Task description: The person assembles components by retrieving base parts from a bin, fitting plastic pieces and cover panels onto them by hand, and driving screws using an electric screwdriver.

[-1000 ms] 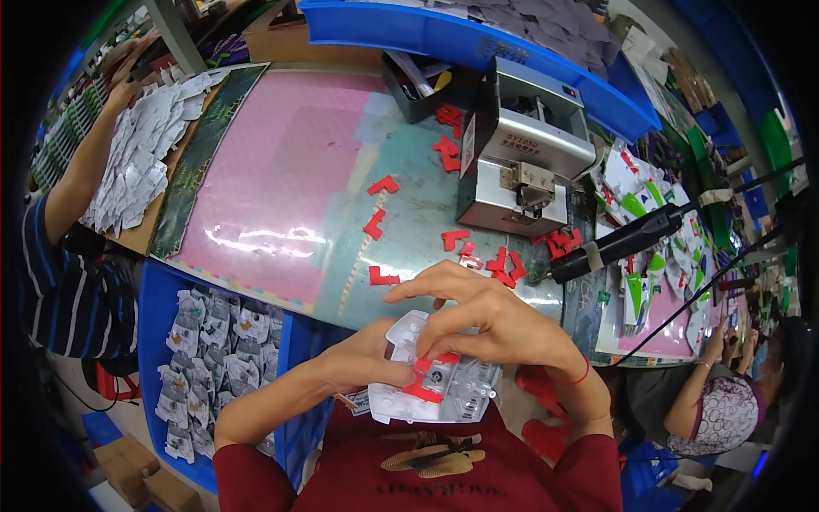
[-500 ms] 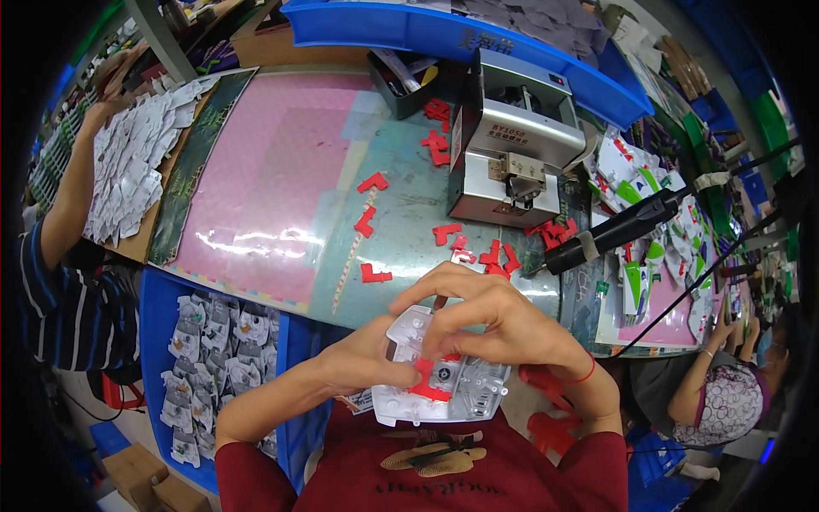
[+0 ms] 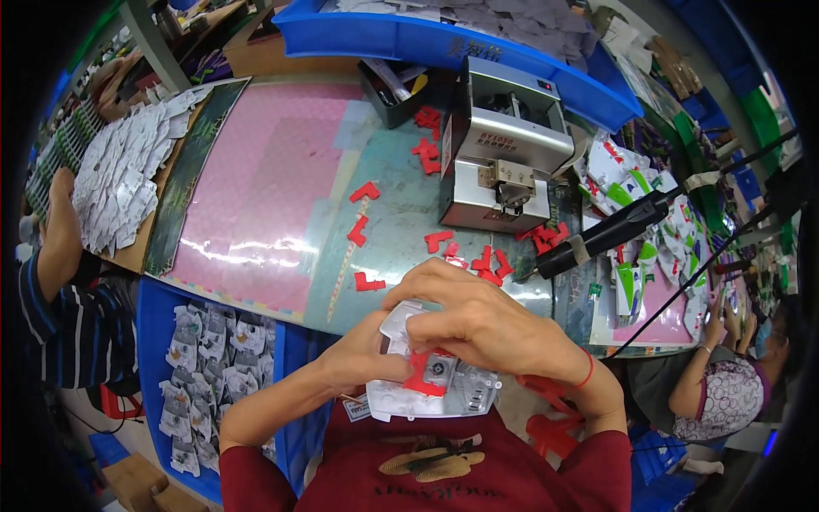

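In front of my chest I hold a white plastic housing [image 3: 392, 404] with moulded posts and a clear-grey section at its right. A red L-shaped plastic piece [image 3: 420, 381] lies inside it, beside a small round dark part [image 3: 438, 369]. My left hand [image 3: 357, 352] grips the housing's left side, its thumb resting on the red piece. Over the top of the housing, my right hand [image 3: 480, 317] is curled, its fingers bent around the upper edge. Whatever is under those fingertips is hidden.
Loose red L-shaped pieces [image 3: 368, 282] are scattered on the bench. Behind them stands a silver screw-feeding machine [image 3: 507, 135]; a black electric screwdriver [image 3: 607, 229] lies right. A blue crate [image 3: 294, 410] of housings sits left. Co-workers flank me, one a striped sleeve [image 3: 51, 286].
My right fingers have shifted from around the red piece toward the housing's upper left. The housing has tilted slightly. At the left, the co-worker's hand has come down nearer the pile's edge.
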### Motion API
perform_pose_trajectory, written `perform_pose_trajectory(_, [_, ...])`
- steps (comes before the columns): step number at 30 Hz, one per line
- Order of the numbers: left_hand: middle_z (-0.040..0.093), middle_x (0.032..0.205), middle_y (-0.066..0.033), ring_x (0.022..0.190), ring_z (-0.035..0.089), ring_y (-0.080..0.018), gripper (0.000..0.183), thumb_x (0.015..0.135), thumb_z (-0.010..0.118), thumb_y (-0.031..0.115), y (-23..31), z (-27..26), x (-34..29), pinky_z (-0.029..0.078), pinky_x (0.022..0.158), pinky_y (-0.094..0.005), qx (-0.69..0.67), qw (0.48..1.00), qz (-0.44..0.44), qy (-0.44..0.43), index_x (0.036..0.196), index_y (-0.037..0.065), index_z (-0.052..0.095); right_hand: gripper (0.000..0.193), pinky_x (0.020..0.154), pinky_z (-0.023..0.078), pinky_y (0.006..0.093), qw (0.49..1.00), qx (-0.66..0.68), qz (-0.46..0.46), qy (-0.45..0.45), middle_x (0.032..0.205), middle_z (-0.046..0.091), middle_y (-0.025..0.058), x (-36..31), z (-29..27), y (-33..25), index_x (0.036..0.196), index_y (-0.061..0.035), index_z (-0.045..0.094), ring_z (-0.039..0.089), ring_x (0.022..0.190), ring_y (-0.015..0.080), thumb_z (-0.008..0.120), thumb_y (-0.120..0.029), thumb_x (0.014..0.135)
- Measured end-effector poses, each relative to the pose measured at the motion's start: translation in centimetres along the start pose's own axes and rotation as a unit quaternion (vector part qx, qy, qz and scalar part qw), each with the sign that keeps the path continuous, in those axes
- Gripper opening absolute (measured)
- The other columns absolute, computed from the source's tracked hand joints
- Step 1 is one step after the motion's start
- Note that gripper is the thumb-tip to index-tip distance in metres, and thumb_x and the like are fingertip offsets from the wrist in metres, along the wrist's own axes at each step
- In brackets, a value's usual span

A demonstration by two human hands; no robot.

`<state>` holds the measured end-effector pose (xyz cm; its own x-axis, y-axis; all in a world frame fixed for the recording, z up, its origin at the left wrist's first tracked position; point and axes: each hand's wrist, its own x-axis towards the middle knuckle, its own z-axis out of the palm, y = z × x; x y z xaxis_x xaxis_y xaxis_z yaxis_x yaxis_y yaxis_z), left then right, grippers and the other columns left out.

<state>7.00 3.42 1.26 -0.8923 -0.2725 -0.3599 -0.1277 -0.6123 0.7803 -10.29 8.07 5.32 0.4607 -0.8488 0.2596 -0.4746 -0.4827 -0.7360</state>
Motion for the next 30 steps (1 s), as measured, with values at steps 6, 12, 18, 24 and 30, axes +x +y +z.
perform_pose_trajectory(6, [0.049,0.077,0.0014,0.071,0.046,-0.0057,0.024,0.063,0.056,0.003,0.1,-0.7,0.1,0.037,0.060,-0.0215,0.016,1.000,0.018,-0.016,0.086,0.000,0.051,0.013,0.075,0.043,0.0366,1.000,0.024,-0.008,0.008,0.103,0.052,0.0113,0.1,-0.2,0.2,0.066,-0.0021,0.053,0.049,0.095,0.0290,0.064,0.002,0.058])
perform_pose_trajectory(12, [0.052,0.089,-0.0008,0.081,0.049,-0.0075,0.032,0.066,0.057,0.005,-0.9,-1.3,0.4,0.039,0.069,-0.0226,0.033,0.998,0.042,-0.046,0.097,-0.001,0.052,0.014,0.078,0.041,0.0392,1.000,0.003,-0.011,-0.005,0.108,0.050,0.0122,0.0,-0.2,0.5,0.070,-0.0033,0.055,0.046,0.099,0.0305,0.064,0.000,0.061])
perform_pose_trajectory(18, [0.053,0.096,-0.0036,0.087,0.051,-0.0105,0.039,0.067,0.056,0.003,-1.4,-1.7,1.7,0.041,0.073,-0.0233,-0.051,0.997,0.048,0.008,0.105,-0.001,0.049,0.015,0.081,0.041,0.0401,0.999,-0.016,-0.017,-0.047,0.115,0.045,0.0166,0.9,-2.0,1.2,0.075,-0.0011,0.054,0.044,0.104,0.0333,0.064,-0.002,0.063])
perform_pose_trajectory(24, [0.058,0.096,-0.0103,0.085,0.057,-0.0167,0.042,0.066,0.057,0.000,-1.0,-1.8,2.9,0.046,0.075,-0.0302,-0.091,0.991,0.085,0.049,0.107,-0.004,0.048,0.033,0.084,0.042,0.0375,0.985,-0.161,0.000,-0.065,0.116,0.047,0.0151,3.0,-9.8,1.1,0.105,-0.0089,0.056,0.050,0.101,0.0304,0.061,-0.005,0.072])
perform_pose_trajectory(30, [0.057,0.099,-0.0138,0.088,0.057,-0.0195,0.045,0.067,0.056,-0.001,-1.6,-2.3,3.1,0.046,0.078,-0.0316,-0.126,0.987,0.070,0.075,0.111,-0.007,0.045,0.028,0.072,0.048,0.0318,0.942,-0.306,0.106,0.091,0.093,0.061,0.0119,5.2,-21.2,7.6,0.096,-0.0041,0.061,0.059,0.082,0.0241,0.062,-0.003,0.068])
